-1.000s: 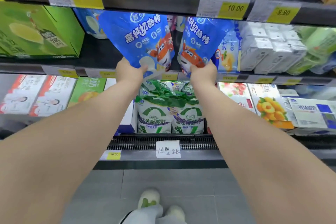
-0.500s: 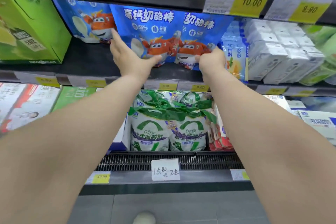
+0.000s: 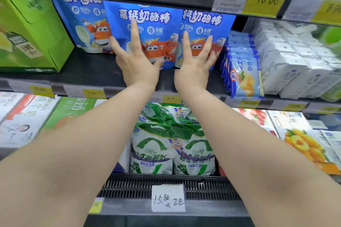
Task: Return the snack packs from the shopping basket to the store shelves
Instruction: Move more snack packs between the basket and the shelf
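The dark middle shelf (image 3: 88,69) carries a green carton (image 3: 31,31) at far left, white cartons (image 3: 287,61) at far right and pale blue flat packs (image 3: 243,72) beside them. Between these, two blue snack packs stand upright side by side. The left hand (image 3: 137,61) lies flat, fingers spread, against the left snack pack (image 3: 145,24); the right hand (image 3: 193,64), also splayed, presses on the right snack pack (image 3: 204,26). A third blue pack (image 3: 84,24) stands behind at left. Green-and-white bags (image 3: 171,145) fill the shelf below.
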Available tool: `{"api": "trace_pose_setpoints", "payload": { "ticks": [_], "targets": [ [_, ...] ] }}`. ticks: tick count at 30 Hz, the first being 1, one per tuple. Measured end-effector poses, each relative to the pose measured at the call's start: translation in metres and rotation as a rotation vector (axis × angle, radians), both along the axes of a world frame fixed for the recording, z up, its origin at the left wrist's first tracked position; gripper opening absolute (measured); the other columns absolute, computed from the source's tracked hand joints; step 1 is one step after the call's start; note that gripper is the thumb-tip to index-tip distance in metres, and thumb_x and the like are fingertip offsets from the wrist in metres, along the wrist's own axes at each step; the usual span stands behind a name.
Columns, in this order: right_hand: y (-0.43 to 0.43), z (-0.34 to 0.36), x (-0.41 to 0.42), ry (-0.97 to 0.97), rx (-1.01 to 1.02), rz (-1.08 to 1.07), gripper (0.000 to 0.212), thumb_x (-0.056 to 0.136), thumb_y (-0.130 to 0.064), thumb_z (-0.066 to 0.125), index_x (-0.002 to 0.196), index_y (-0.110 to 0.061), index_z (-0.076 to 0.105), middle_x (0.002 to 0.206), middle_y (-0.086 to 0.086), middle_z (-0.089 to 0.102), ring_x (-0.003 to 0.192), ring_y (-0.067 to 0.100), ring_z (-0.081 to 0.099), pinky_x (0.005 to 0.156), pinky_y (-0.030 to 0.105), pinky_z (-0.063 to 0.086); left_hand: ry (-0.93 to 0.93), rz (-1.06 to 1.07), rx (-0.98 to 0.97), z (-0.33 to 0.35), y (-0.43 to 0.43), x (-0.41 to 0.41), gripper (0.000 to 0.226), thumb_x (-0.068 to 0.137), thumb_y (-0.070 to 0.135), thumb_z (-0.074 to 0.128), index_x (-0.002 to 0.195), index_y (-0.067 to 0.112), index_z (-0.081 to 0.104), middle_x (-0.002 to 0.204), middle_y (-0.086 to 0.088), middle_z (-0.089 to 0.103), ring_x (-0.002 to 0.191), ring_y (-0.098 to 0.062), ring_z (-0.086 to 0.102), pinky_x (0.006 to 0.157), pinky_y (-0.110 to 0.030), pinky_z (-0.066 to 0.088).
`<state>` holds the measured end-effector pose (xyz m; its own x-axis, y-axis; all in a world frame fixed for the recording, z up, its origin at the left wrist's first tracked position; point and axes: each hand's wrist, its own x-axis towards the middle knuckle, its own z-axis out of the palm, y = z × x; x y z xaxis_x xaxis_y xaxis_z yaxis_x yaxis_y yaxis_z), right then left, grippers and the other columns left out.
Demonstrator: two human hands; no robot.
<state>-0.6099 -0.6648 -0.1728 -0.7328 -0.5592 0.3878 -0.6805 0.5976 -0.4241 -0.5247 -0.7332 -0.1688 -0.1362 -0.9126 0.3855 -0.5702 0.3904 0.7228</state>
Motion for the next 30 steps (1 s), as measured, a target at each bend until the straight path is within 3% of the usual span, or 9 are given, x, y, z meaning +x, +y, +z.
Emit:
{"api": "trace_pose_setpoints", "payload": {
  "ticks": [3, 7, 12, 15, 19, 23, 30],
  "targets": [
    [-0.014, 0.0, -0.011, 0.041, 0.046, -0.021, 0.094, 0.079, 0.004, 0.046, 0.147, -0.045, 0.003, 0.157, 0.016, -0.016, 0.139, 0.05, 0.0, 0.086, 0.041, 0.047, -0.073, -0.048, -0.008, -0.004, -0.003, -0.011, 0.096, 0.081, 0.033, 0.07, 0.148, 0.042, 0.001, 0.155, -0.022, -0.007, 0.132, -0.043, 0.034, 0.108, -0.043, 0.034],
    [-0.023, -0.004, -0.03, 0.001, 0.06, -0.073, 0.094, 0.082, 0.001, 0.05, 0.146, -0.046, 0.001, 0.156, 0.02, -0.012, 0.137, 0.05, 0.007, 0.098, 0.042, 0.038, -0.098, -0.043, 0.1, -0.002, -0.018, -0.032, 0.094, 0.086, 0.032, 0.064, 0.145, 0.046, -0.007, 0.157, -0.017, -0.004, 0.136, -0.047, 0.025, 0.103, -0.048, 0.036],
    [-0.018, -0.009, -0.042, -0.104, 0.047, 0.006, 0.091, 0.082, -0.006, 0.054, 0.147, -0.047, 0.004, 0.151, 0.021, 0.002, 0.13, 0.043, 0.018, 0.108, 0.044, 0.027, -0.195, 0.004, 0.023, -0.003, -0.023, -0.041, 0.096, 0.081, 0.045, 0.066, 0.146, 0.046, -0.005, 0.152, -0.017, 0.011, 0.117, -0.044, 0.041, 0.102, -0.044, 0.035],
    [-0.001, -0.007, -0.032, -0.074, 0.075, 0.078, 0.081, 0.085, -0.017, 0.054, 0.149, -0.037, 0.009, 0.147, 0.021, 0.019, 0.129, 0.039, 0.029, 0.112, 0.046, 0.024, -0.214, -0.085, 0.039, -0.002, -0.018, -0.028, 0.093, 0.082, 0.046, 0.064, 0.146, 0.046, -0.003, 0.153, -0.016, 0.009, 0.123, -0.043, 0.041, 0.102, -0.045, 0.036],
    [0.032, 0.009, -0.001, -0.059, 0.086, 0.16, 0.062, 0.086, -0.018, 0.051, 0.145, -0.012, 0.032, 0.133, 0.017, 0.047, 0.121, 0.035, 0.041, 0.105, 0.041, 0.029, -0.278, -0.247, 0.096, 0.009, 0.007, 0.01, 0.072, 0.088, 0.042, 0.058, 0.147, 0.039, 0.017, 0.154, -0.015, 0.019, 0.133, -0.036, 0.035, 0.103, -0.045, 0.036],
    [0.07, 0.038, 0.044, -0.285, 0.147, 0.229, 0.048, 0.089, -0.02, 0.051, 0.135, -0.009, 0.046, 0.134, 0.011, 0.052, 0.126, 0.028, 0.042, 0.105, 0.038, 0.033, -0.316, -0.377, 0.162, 0.028, 0.047, 0.058, 0.06, 0.087, 0.04, 0.06, 0.141, 0.025, 0.04, 0.149, -0.01, 0.034, 0.138, -0.024, 0.031, 0.109, -0.036, 0.031],
    [0.171, 0.104, 0.129, -0.471, 0.269, 0.343, 0.045, 0.087, -0.025, 0.056, 0.13, -0.009, 0.052, 0.129, 0.009, 0.058, 0.121, 0.025, 0.051, 0.098, 0.035, 0.04, -0.365, -0.435, 0.279, 0.085, 0.142, 0.161, 0.05, 0.085, 0.036, 0.064, 0.131, 0.021, 0.053, 0.126, -0.003, 0.06, 0.111, -0.022, 0.055, 0.089, -0.029, 0.039]
  ]
}}
